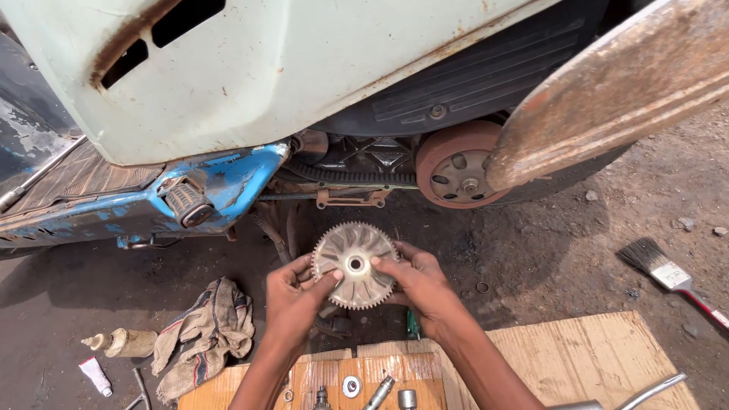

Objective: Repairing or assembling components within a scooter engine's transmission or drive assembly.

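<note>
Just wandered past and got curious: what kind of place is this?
Probably an open-air scooter repair spot. A pale, rusty scooter body stands over bare dirt ground with its drive belt exposed, and both hands hold a round toothed metal pulley disc.

Hard daylight is falling from above, washing out the pale scooter body panel (288, 68) and brightening the dirt on the right. The scooter is throwing deep shade beneath itself, where I am seeing little detail. The rusty mudguard (607, 83) is looming soft and stretched at the upper right edge.
</note>
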